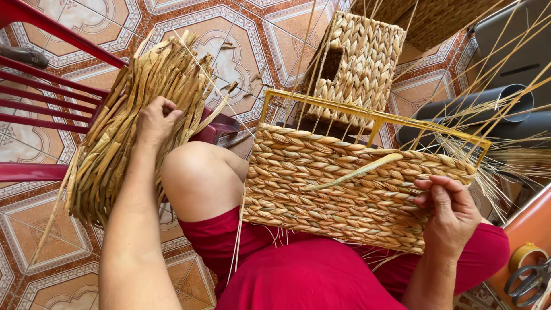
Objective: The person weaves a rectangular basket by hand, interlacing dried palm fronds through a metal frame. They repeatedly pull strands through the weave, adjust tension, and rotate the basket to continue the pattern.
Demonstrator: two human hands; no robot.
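A half-woven straw basket (344, 189) on a yellow wire frame (367, 115) rests on my lap, over my red shorts. My right hand (450, 215) grips the basket's right side, fingers curled on the weave near a loose flat strand. My left hand (154, 119) reaches left and closes on strands in a thick bundle of dried straw (126, 126) lying across a red plastic chair (40, 97). Thin upright reeds stick out of the frame's top.
A finished woven basket (359, 63) stands on the patterned tile floor (229, 51) behind the frame, another woven piece at the top right. Dark rolled sheets (476, 106) lie at right. Scissors (528, 281) and a tape roll (525, 255) sit at the lower right.
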